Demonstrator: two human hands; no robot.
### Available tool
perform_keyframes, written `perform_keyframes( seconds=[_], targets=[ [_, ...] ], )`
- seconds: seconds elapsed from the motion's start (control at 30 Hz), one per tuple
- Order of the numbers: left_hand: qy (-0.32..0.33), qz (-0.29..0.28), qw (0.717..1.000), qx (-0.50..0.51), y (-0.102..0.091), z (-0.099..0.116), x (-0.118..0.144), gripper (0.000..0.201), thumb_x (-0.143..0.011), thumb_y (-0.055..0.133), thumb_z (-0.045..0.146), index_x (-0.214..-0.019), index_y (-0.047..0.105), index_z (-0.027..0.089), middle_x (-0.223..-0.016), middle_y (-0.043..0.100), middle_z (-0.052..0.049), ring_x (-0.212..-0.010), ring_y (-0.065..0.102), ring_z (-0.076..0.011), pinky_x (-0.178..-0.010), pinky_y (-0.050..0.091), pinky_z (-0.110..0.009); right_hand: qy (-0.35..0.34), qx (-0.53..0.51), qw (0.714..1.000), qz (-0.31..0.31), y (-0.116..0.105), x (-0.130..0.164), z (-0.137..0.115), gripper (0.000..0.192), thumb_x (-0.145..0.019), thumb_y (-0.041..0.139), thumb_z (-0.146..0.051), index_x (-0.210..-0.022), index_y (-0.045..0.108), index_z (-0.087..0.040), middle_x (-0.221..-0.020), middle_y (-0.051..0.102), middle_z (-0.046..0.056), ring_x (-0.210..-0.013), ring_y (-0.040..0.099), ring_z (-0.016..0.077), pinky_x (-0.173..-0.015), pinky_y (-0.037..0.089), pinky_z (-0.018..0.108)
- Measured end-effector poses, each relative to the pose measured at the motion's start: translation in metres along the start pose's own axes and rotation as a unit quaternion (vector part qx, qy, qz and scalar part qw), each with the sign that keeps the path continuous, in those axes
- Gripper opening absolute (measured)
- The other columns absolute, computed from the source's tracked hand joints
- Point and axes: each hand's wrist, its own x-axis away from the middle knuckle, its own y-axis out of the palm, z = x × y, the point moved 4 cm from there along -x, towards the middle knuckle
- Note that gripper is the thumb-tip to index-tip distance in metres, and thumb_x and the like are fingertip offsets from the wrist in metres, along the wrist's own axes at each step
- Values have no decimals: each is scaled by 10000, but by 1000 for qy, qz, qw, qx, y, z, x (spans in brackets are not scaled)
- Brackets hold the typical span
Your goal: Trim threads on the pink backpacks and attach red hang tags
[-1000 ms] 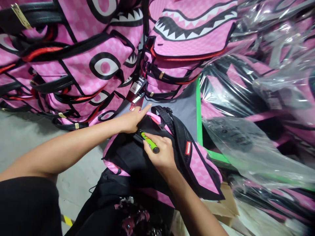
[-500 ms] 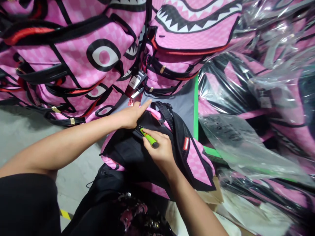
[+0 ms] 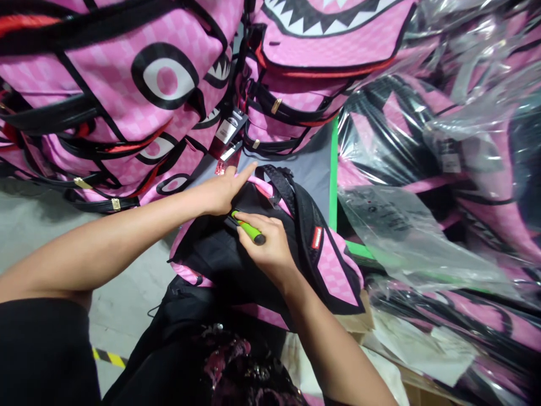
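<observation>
Right hand [image 3: 270, 254] grips a green marker [image 3: 249, 229], tip aimed up-left at the black backpack [image 3: 228, 259]. Left hand [image 3: 222, 192] lies flat beside it (fingers straight)

Right hand [image 3: 270, 254]: closed around a slim green tool with a black tip [image 3: 249, 229].
Left hand [image 3: 222, 192]: just beside that grip, flat on a pink-and-black checkered backpack [image 3: 333, 270].
Beyond the grip: stacked matching pink bags [image 3: 127, 101].

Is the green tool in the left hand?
No, the right hand grips the green tool; the left hand lies flat on the backpack.
</observation>
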Motion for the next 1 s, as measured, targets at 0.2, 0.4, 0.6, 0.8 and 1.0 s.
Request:
perform_keyframes(
  seconds=[0.2, 0.4, 0.6, 0.8, 1.0],
  targets=[
    [4, -1, 1000, -4, -1, 2, 1, 1102, -779, 590, 88, -1551, -170, 291, -1465, 325, -174, -956, 632, -162, -780, 488, -259, 21, 10, 999, 31, 0, 6, -3, 225, -844, 617, -240, -1028, 747, -237, -1049, 770, 29, -955, 716, 209, -882, 469, 381],
    [1, 2, 1000, -2, -1, 1, 0, 1106, -770, 593, 78, -1553, -153, 310, -1507, 285, -179, -1021, 640, -187, -813, 491, -270, 38, -2, 999, 31, 5, 6, -2, 237, -841, 609, -251, -1035, 745, -236, -1045, 770, 32, -959, 715, 211, -891, 459, 384],
    [3, 2, 1000, -8, 0, 1, 1, 1115, -763, 600, 85, -1556, -155, 295, -1499, 297, -201, -969, 660, -202, -778, 494, -286, 30, -8, 999, 14, 4, 3, -1, 232, -841, 607, -259, -1027, 744, -254, -1059, 767, 31, -981, 713, 226, -910, 473, 405],
    [3, 6, 1000, -4, 0, 0, 1, 1105, -763, 588, 77, -1555, -146, 314, -1511, 298, -182, -1024, 654, -202, -796, 495, -275, 36, -2, 999, 15, 1, 4, -2, 230, -840, 615, -249, -1031, 744, -246, -1057, 767, 37, -972, 719, 233, -908, 479, 421],
    [4, 8, 1000, 2, 0, 0, 0, 1121, -752, 590, 70, -1556, -154, 311, -1494, 312, -180, -1018, 650, -213, -766, 490, -271, 48, -7, 999, 8, 0, 5, 0, 224, -848, 628, -247, -1043, 738, -241, -1059, 767, 36, -966, 723, 234, -907, 483, 414]
  ],
)
